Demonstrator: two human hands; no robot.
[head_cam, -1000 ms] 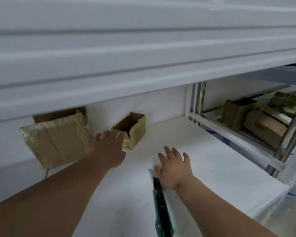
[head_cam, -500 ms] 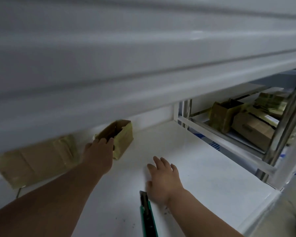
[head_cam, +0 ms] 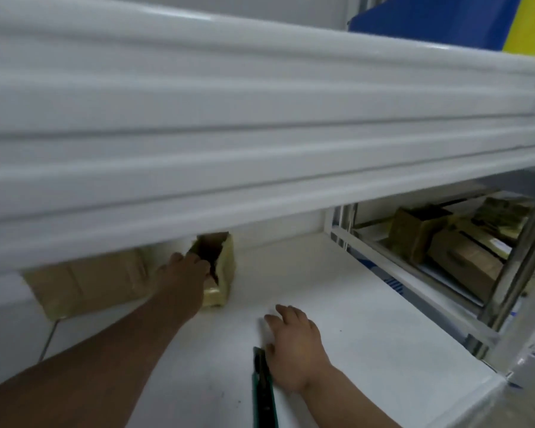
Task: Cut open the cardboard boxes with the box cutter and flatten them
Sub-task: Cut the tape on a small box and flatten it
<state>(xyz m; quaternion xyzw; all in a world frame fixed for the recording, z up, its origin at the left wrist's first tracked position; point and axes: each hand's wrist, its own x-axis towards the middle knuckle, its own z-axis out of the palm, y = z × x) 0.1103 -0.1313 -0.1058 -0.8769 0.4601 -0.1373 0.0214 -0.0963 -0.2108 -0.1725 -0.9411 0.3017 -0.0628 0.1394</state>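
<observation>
A small open cardboard box [head_cam: 224,273] wrapped in yellowish tape stands at the back of the white shelf [head_cam: 368,319]. My left hand [head_cam: 184,281] grips its near rim, fingers curled into the opening. To its left, a larger taped cardboard box [head_cam: 87,282] leans against the back wall, partly hidden by the shelf above. My right hand [head_cam: 294,347] rests flat on the shelf with fingers spread. The green and black box cutter [head_cam: 263,393] lies on the shelf just left of my right wrist, not held.
A thick white upper shelf edge [head_cam: 260,143] fills the top of the view and hides the back wall. Several taped cardboard boxes [head_cam: 439,242] sit on a neighbouring rack at the right, behind a metal upright [head_cam: 519,261]. A thin cable [head_cam: 48,338] hangs at the left.
My left hand has reached forward and taken hold of the small box's rim. The camera has risen, so the upper shelf covers more. My right hand stays flat beside the cutter.
</observation>
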